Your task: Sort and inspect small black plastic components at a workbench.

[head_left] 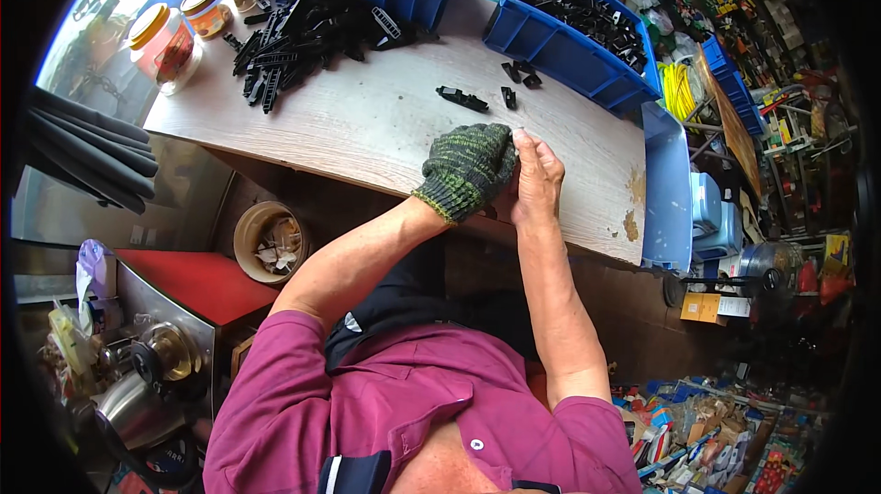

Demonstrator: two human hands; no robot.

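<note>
At the table's front edge my two hands meet. My left hand (466, 168), in a dark green and black knit glove, is closed with its fingers curled. My bare right hand (537, 177) is closed beside it, thumb and fingers pinched against the glove's fingertips. Whatever they hold between them is hidden. Just beyond lie a long black plastic part (462, 98) and a small black plastic piece (509, 97). A few more small black pieces (531, 80) lie farther back. To the far left is a heap of long, slotted black plastic parts (303, 39).
Blue bins (569, 39) of black parts line the table's (367, 127) back. Lidded jars (165, 49) stand at its left corner. A blue plastic bin (666, 186) borders the right end. Below left are a waste bucket (246, 251), a red-topped cabinet (193, 278) and a metal kettle (142, 409).
</note>
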